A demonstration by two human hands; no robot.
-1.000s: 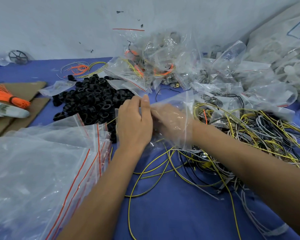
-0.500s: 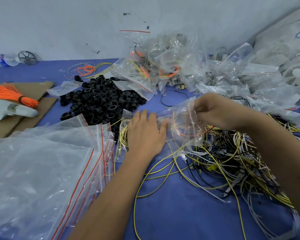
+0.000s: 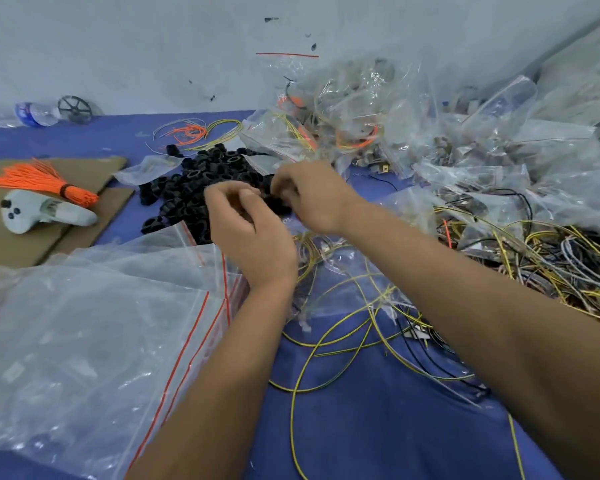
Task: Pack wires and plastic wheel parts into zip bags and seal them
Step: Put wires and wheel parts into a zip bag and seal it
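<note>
A pile of black plastic wheel parts (image 3: 191, 188) lies on the blue table. My right hand (image 3: 314, 197) is at the pile's near right edge, fingers curled around a black wheel part (image 3: 278, 203). My left hand (image 3: 253, 233) hovers just beside it with fingers curled; blur hides whether it holds anything. Below both hands lies a clear zip bag (image 3: 329, 261) with yellow wires inside. Loose yellow, grey and black wires (image 3: 551, 261) are heaped at the right, and some trail toward me.
A stack of empty zip bags with red seals (image 3: 101, 323) fills the lower left. Filled bags (image 3: 368, 116) are piled at the back right. On cardboard (image 3: 94, 169) at the left lie an orange wire bundle (image 3: 39, 180) and a white controller (image 3: 39, 213).
Both hands let go of the wire-filled bag and moved up to the black parts pile. The bag now lies on the table under my wrists.
</note>
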